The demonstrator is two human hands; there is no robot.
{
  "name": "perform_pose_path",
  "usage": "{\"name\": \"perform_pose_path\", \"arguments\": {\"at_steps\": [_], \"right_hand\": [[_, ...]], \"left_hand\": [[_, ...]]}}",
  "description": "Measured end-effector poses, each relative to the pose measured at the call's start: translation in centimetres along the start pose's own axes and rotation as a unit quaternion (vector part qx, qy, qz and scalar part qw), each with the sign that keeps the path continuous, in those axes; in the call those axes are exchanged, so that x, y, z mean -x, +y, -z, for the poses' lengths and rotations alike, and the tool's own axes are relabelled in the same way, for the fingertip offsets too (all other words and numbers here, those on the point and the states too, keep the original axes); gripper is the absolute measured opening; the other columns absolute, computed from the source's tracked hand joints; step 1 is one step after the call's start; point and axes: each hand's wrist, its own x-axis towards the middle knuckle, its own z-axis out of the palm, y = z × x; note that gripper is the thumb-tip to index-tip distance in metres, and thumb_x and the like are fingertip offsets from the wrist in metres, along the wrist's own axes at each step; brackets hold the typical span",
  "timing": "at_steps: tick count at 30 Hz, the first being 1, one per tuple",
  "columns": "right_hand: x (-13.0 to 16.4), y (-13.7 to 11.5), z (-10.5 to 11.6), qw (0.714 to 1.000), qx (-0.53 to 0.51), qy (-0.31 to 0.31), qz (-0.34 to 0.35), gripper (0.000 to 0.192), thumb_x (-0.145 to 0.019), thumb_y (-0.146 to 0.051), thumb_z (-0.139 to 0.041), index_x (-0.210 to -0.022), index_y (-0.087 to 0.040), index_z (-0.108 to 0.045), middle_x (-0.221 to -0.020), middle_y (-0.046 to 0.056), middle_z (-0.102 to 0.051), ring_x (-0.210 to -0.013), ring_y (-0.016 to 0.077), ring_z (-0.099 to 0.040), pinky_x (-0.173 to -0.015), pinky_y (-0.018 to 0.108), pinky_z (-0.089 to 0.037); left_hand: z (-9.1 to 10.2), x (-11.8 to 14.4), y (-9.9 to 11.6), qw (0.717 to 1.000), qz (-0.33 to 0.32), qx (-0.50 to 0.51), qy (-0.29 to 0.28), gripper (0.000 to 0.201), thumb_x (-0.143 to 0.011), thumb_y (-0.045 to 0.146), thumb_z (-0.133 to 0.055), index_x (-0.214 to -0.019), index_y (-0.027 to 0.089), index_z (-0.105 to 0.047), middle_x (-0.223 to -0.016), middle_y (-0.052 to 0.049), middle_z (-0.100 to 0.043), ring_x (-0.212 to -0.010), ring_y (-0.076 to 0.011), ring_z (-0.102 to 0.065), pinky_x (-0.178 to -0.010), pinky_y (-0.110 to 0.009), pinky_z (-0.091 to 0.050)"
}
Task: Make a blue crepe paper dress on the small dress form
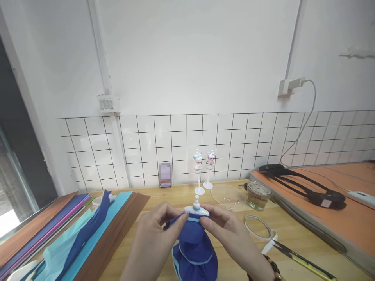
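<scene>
I hold a small white plastic dress-form mannequin wearing a dark blue paper dress with light blue trim point(195, 244) upright on the pale wooden tabletop point(164, 197), right in front of me between both hands. My left hand point(155, 238) pinches a fold of the blue paper at the left shoulder, thumb and forefinger pressed together on it. My right hand point(227, 230) pinches the right shoulder in the same way, fingertips closed on the dress top.

Behind the mannequin stand two tiny white mannequin stands with pink and blue bands point(204, 168), then a clear round plastic lid point(228, 196) and a small glass jar point(258, 195). A roll of clear tape point(258, 227) lies just right of my right hand. Sheets of blue, purple and brown paper point(73, 230) are stacked at my left.
</scene>
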Motion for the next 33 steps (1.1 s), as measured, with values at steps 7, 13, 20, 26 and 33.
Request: {"name": "perform_pose_path", "arguments": {"at_steps": [7, 13, 20, 26, 33], "right_hand": [[-0.4, -0.9, 0.4, 0.997, -0.061, -0.041, 0.003, 0.024, -0.081, -0.032, -0.066, -0.104, -0.035, -0.069, -0.098, 0.000, -0.074, -0.089, 0.0155, -0.065, -0.084, 0.026, -0.049], [-0.7, 0.2, 1.4, 0.998, -0.056, -0.042, 0.006, 0.024, -0.082, -0.033, -0.065, -0.105, -0.029, -0.070, -0.099, 0.003, -0.074, -0.092, 0.0181, -0.065, -0.086, 0.030, -0.048], [-0.9, 0.8, 1.6, 0.998, -0.060, -0.021, -0.007, 0.026, -0.080, -0.035, -0.066, -0.105, -0.026, -0.070, -0.097, 0.005, -0.074, -0.092, 0.0205, -0.065, -0.088, 0.036, -0.047], [-0.8, 1.0, 1.6, 0.997, -0.076, -0.018, -0.006, 0.025, -0.079, -0.034, -0.067, -0.103, -0.026, -0.071, -0.094, 0.005, -0.074, -0.088, 0.0201, -0.064, -0.087, 0.036, -0.047], [-0.8, 1.0, 1.6, 0.997, -0.076, -0.014, -0.018, 0.027, -0.078, -0.038, -0.068, -0.102, -0.027, -0.071, -0.092, 0.004, -0.074, -0.086, 0.0194, -0.064, -0.085, 0.035, -0.046]], "left_hand": [[-0.1, -0.3, -0.1, 0.992, 0.054, 0.111, -0.024, 0.017, -0.068, 0.031, -0.071, -0.060, 0.019, -0.062, -0.077, -0.004, -0.075, -0.075, -0.0225, -0.069, -0.062, -0.030, -0.057], [-0.8, -0.7, -1.0, 0.984, 0.044, 0.170, -0.009, 0.015, -0.061, 0.025, -0.075, -0.055, 0.018, -0.064, -0.073, -0.004, -0.075, -0.072, -0.0213, -0.070, -0.059, -0.027, -0.056], [-1.0, -1.1, -1.7, 0.984, 0.060, 0.170, -0.014, 0.019, -0.060, 0.031, -0.076, -0.057, 0.017, -0.063, -0.070, -0.004, -0.073, -0.063, -0.0187, -0.066, -0.052, -0.026, -0.052], [-0.9, -1.5, -2.1, 0.983, 0.073, 0.168, -0.031, 0.024, -0.061, 0.034, -0.077, -0.058, 0.016, -0.062, -0.065, -0.003, -0.071, -0.056, -0.0141, -0.060, -0.049, -0.023, -0.046], [-0.8, -1.8, -2.0, 0.976, 0.089, 0.192, -0.048, 0.028, -0.059, 0.035, -0.079, -0.056, 0.015, -0.060, -0.051, 0.002, -0.061, -0.047, -0.0097, -0.051, -0.046, -0.021, -0.041]]}}
